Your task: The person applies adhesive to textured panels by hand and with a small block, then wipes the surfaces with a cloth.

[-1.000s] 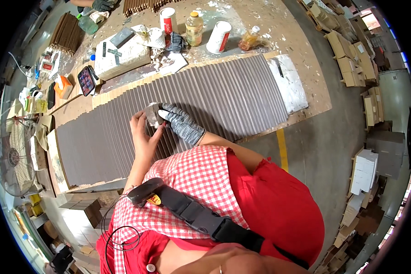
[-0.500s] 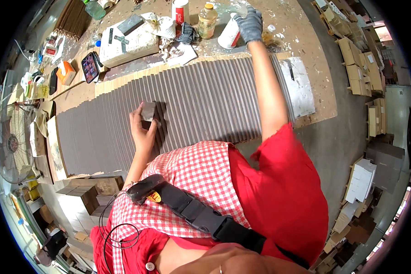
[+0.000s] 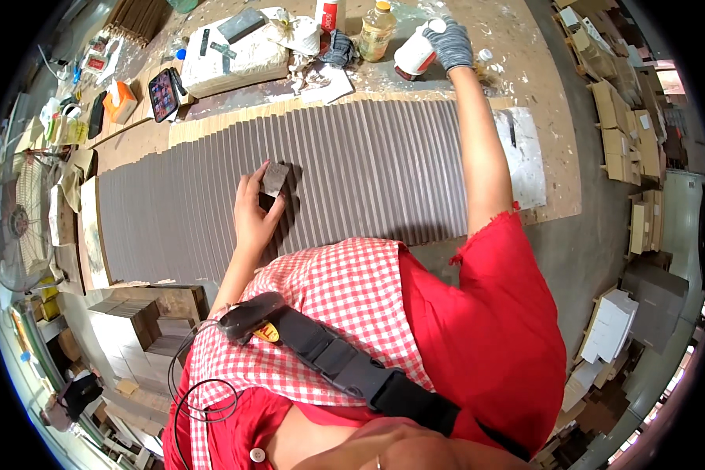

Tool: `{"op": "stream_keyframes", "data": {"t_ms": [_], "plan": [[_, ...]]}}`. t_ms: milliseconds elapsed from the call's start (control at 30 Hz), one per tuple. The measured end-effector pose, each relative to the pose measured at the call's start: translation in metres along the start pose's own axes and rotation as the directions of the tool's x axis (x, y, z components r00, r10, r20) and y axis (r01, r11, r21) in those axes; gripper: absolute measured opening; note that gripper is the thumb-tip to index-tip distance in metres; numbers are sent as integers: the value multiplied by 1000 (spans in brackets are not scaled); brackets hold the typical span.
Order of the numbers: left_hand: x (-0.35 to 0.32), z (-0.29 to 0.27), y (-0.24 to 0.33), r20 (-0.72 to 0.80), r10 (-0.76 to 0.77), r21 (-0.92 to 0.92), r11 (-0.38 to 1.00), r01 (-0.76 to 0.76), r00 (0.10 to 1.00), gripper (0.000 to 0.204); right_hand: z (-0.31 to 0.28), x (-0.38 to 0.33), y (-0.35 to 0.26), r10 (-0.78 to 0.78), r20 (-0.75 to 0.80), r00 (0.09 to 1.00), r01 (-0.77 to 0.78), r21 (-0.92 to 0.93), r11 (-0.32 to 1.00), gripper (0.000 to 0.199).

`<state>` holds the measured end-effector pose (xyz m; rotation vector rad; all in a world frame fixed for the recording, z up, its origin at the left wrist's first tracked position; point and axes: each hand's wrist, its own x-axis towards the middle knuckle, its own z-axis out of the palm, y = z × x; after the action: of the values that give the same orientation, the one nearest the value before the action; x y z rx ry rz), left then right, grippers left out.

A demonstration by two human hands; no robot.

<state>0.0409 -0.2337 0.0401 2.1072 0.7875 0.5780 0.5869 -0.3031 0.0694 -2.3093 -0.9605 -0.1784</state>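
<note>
My left hand pinches a small grey block between thumb and fingers, just over a wide row of narrow grey-brown strips laid side by side. Across the table, my right hand, in a grey knit glove, is closed at the upper end of a white and red can. The can leans, its top toward the glove. Whether its base touches the table I cannot tell. A yellow-capped clear bottle stands left of it.
A wrapped white package with a dark block on it lies behind the strips. Nearby are a crumpled dark glove, a phone and another can. A fan stands at far left; cartons line the right.
The block in my left hand has turned and shifted slightly over the strips. My right hand stays at the can, which leans a little more. The whole view has shifted slightly.
</note>
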Motion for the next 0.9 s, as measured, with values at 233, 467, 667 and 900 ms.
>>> {"op": "stream_keyframes", "data": {"t_ms": [233, 467, 667, 900], "plan": [[1, 4, -10, -74, 62, -243, 967, -78, 995, 64, -84, -71, -108, 44, -97, 994, 37, 707, 706, 44], [6, -11, 3, -208, 324, -79, 935, -346, 923, 71, 26, -225, -157, 143, 197, 970, -238, 885, 399, 43], [7, 0, -8, -183, 293, -54, 950, -307, 938, 72, 74, -278, -166, -56, 250, 967, -201, 874, 443, 40], [3, 9, -12, -102, 286, 48, 958, -282, 953, 69, 43, -256, -166, -44, 282, 958, -192, 750, 632, 37]]}}
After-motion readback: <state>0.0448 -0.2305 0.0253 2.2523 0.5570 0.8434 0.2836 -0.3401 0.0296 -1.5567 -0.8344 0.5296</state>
